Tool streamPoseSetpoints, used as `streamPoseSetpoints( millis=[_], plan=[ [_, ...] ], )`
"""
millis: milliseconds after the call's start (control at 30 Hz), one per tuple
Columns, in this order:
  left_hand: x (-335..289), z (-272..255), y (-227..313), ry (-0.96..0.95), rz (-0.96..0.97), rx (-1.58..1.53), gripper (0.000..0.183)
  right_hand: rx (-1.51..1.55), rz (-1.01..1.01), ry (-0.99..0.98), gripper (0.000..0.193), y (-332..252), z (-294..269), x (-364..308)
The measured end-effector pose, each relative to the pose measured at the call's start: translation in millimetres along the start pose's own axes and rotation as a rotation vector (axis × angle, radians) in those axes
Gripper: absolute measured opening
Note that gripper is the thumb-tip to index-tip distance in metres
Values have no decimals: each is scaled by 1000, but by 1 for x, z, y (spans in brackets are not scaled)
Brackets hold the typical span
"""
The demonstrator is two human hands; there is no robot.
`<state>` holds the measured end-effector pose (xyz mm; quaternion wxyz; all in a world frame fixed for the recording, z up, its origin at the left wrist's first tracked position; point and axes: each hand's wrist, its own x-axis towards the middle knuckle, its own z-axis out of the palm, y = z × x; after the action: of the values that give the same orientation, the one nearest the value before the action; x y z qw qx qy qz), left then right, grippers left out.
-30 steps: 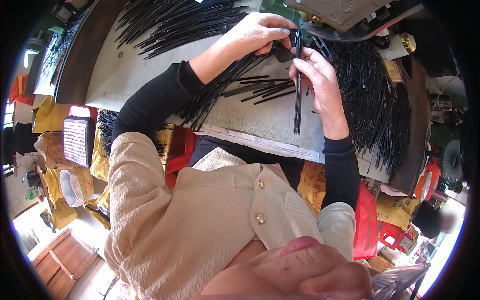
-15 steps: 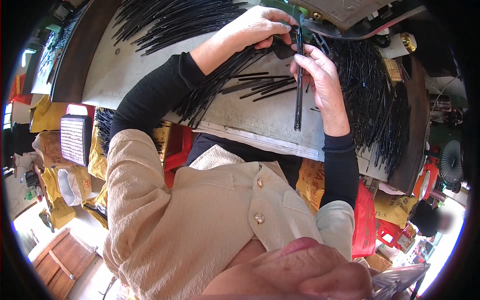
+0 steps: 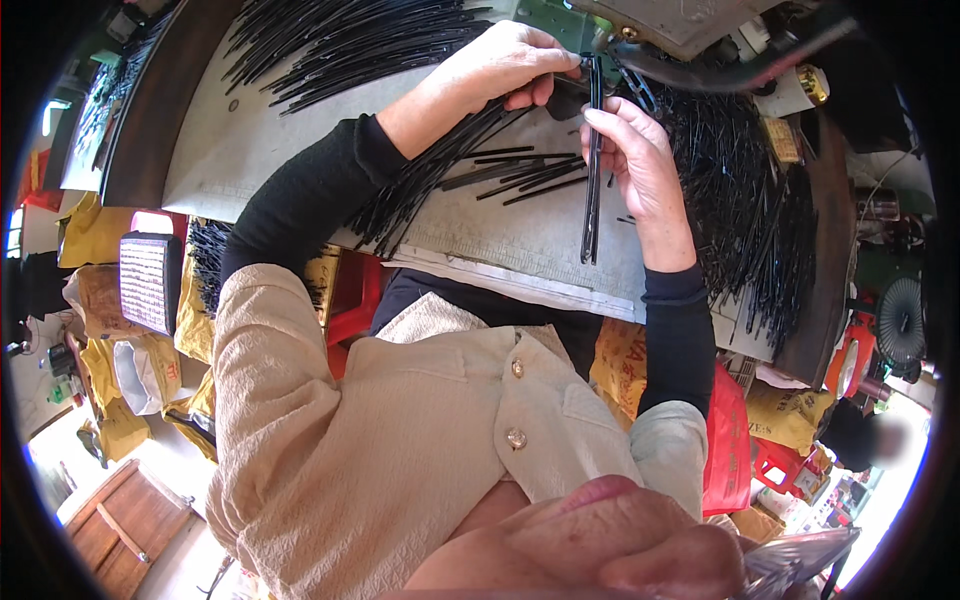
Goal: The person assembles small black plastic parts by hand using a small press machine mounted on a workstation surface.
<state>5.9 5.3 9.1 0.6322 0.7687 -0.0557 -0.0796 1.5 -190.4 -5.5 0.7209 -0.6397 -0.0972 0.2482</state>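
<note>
While you worked over the pale tabletop (image 3: 310, 130), your right hand (image 3: 637, 150) was closed, thumb against fingers, on a long slim black piece (image 3: 592, 190). The piece hung lengthwise toward you, its lower end above the tabletop's near edge. Your left hand (image 3: 510, 65) had thumb and forefinger drawn together at its upper end, other fingers curled; whether they gripped it, I could not tell. Loose black strips (image 3: 520, 172) lay between your forearms, a dense black heap (image 3: 735, 180) beyond your right wrist, more black lengths (image 3: 350, 40) spread at far left.
</note>
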Motion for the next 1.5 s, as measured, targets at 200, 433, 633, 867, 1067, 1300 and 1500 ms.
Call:
streamPoseSetpoints(
  millis=[200, 433, 633, 867, 1067, 1300, 1500],
  plan=[
    [-4, -3, -3, -46, 72, -14, 29, -19, -8, 40, 12, 1, 4, 1],
    [-11, 0, 7, -131, 36, -98, 31, 8, -66, 55, 16, -3, 8, 2],
    [-10, 3, 7, -202, -16, -71, 31, 25, -71, 31, 17, -2, 9, 5],
    [-8, 4, 6, -183, -7, -39, 32, 47, -75, 14, 18, -1, 5, 10],
    [-4, 4, 5, -170, 0, -13, 32, 16, -82, 46, 18, 1, 4, 16],
    [-3, 3, 4, -157, 11, 12, 33, -20, -63, 74, 15, 0, 5, 17],
    [-2, 0, 5, -175, -19, -19, 34, 142, -12, 43, 13, -1, 8, 16]
  ],
)
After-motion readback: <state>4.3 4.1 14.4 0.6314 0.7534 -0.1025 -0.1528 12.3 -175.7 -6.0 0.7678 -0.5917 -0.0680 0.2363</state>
